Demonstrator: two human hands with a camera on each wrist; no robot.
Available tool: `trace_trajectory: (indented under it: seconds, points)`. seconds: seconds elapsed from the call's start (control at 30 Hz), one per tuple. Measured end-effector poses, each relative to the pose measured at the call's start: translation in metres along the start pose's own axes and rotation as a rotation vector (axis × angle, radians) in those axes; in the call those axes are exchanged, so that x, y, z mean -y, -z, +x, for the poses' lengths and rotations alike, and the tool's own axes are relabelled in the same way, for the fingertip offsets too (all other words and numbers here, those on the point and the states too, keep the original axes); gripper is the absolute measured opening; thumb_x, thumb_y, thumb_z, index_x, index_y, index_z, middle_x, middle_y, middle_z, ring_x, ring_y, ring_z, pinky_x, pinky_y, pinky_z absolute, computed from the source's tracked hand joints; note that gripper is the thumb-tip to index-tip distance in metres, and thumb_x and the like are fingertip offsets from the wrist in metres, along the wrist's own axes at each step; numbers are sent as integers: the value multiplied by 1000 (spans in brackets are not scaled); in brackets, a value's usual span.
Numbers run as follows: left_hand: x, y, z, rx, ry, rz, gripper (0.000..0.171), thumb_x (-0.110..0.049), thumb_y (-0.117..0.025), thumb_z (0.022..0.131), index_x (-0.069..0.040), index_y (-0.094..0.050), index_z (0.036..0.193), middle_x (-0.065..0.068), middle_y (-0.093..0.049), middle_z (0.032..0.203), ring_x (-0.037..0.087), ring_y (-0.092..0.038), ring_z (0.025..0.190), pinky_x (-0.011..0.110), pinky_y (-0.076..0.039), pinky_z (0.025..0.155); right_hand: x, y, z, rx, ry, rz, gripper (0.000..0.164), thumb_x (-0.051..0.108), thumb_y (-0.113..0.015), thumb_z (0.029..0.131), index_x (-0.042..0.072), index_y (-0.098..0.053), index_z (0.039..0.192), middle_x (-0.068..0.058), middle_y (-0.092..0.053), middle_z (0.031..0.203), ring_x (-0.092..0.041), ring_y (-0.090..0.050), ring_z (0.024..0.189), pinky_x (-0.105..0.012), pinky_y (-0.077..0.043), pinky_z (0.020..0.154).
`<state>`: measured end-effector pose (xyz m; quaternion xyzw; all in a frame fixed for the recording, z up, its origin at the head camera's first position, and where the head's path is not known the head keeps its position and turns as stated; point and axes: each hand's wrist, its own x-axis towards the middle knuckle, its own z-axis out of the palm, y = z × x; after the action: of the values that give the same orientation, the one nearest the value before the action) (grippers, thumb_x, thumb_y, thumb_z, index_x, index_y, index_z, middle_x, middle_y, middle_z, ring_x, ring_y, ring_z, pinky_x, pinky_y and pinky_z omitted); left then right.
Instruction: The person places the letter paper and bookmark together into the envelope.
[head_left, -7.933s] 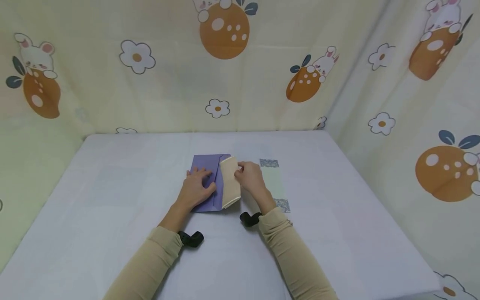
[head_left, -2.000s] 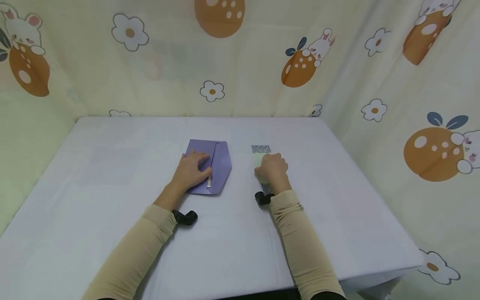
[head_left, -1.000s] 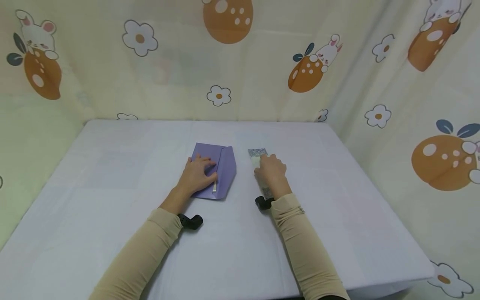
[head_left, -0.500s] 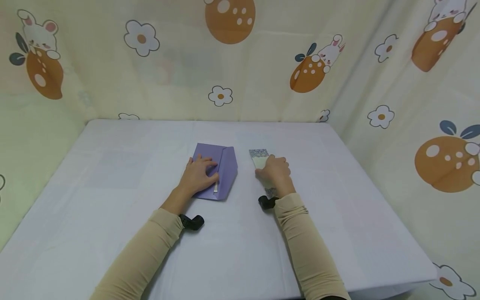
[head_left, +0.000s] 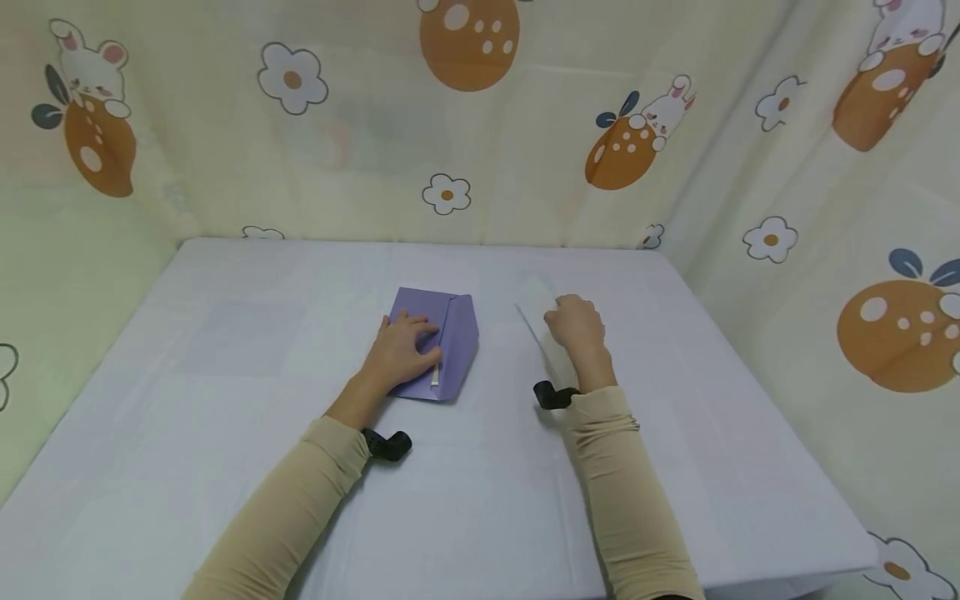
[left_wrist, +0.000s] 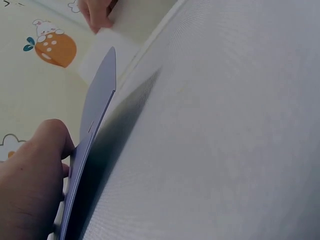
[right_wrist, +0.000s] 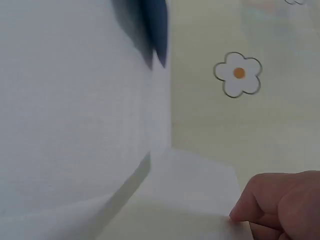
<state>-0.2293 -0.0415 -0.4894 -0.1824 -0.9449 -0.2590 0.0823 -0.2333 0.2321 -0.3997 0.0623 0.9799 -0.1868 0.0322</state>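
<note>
A purple envelope (head_left: pixel 459 346) lies with its flap folded out to the right. My left hand (head_left: pixel 401 354) rests flat on it, fingers spread, thumb beside a small cream strip (head_left: pixel 435 380) of paper showing at the opening. In the left wrist view the envelope's edge (left_wrist: pixel 102 112) casts a shadow on the table. Further right, my right hand (head_left: pixel 579 333) pinches a pale card (right_wrist: pixel 195 177) by its edge between thumb and fingers. The card is tilted up, and the head view catches it nearly edge-on as a thin line. Its plain face shows in the right wrist view.
A white cloth covers the table (head_left: pixel 465 500), with its front edge at the lower right. A printed curtain (head_left: pixel 360 150) hangs behind and at the sides. Each wrist carries a small black camera (head_left: pixel 388 446).
Earlier my right hand held folded cream paper at the envelope's opening; now just a strip of it shows there. Since then the right hand has gripped the pale card and lifted it rightward.
</note>
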Motion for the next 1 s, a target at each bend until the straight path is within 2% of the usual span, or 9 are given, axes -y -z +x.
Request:
trace_trajectory:
  seconds: [0.07,0.13,0.2,0.3,0.4,0.5,0.6,0.83,1.0]
  points:
    - [0,0,0,2,-2,-6,47,-38,-56,75,-15,-62,116,10,-51,131,44,-28,130,62,-14,105,-2,3,1,-30,32,83,49,17,-39,89,5,-38,136,-19,-47,132,-35,-53,110,-46,-46,85]
    - [0,1,0,1,-4,-9,47,-38,-56,75,-15,-62,116,10,-51,131,44,-29,130,62,-15,104,-1,4,2,-51,76,193,50,15,-39,89,10,-36,138,-19,-58,113,-31,-59,94,-41,-48,77]
    - [0,1,0,-4,-8,-9,47,-38,-56,75,-14,-62,116,10,-52,131,45,-29,129,62,-15,104,3,3,2,-43,122,325,50,14,-39,88,16,-38,137,-13,-58,87,-22,-56,68,-34,-45,60]
    - [1,2,0,-13,-11,-11,47,-37,-57,75,-14,-62,115,11,-52,130,46,-30,129,63,-16,103,12,-1,1,37,179,506,45,15,-39,87,21,-46,132,-3,-42,70,-12,-31,47,-26,-32,46]
    - [2,2,0,-27,-16,-17,47,-37,-57,74,-14,-62,115,11,-53,130,46,-30,128,64,-17,103,23,-7,-2,176,225,585,41,16,-38,88,16,-52,127,-3,-44,77,-8,-30,45,-24,-34,47]
    - [2,2,0,-42,-20,-30,47,-37,-57,74,-13,-63,114,12,-53,129,46,-31,128,64,-17,102,34,-11,-5,326,235,585,43,16,-36,87,12,-51,127,-6,-50,87,-9,-41,48,-25,-41,50]
    - [2,1,0,-52,-19,-44,46,-36,-57,74,-14,-63,114,11,-54,128,45,-32,128,63,-17,103,41,-14,-8,421,210,564,44,13,-35,86,7,-51,126,-10,-56,93,-11,-52,53,-26,-45,48]
    - [1,-3,1,-59,-22,-49,45,-37,-55,75,-14,-63,113,10,-55,127,45,-33,127,63,-17,103,45,-10,-13,459,208,460,43,14,-33,87,4,-52,124,-8,-56,85,-10,-54,52,-24,-45,48]
    - [1,-3,1,-55,-22,-39,45,-37,-56,75,-14,-64,112,10,-55,127,46,-33,126,63,-18,102,48,-3,-21,516,236,498,41,16,-33,90,0,-52,123,-7,-57,77,-11,-56,50,-25,-46,45]
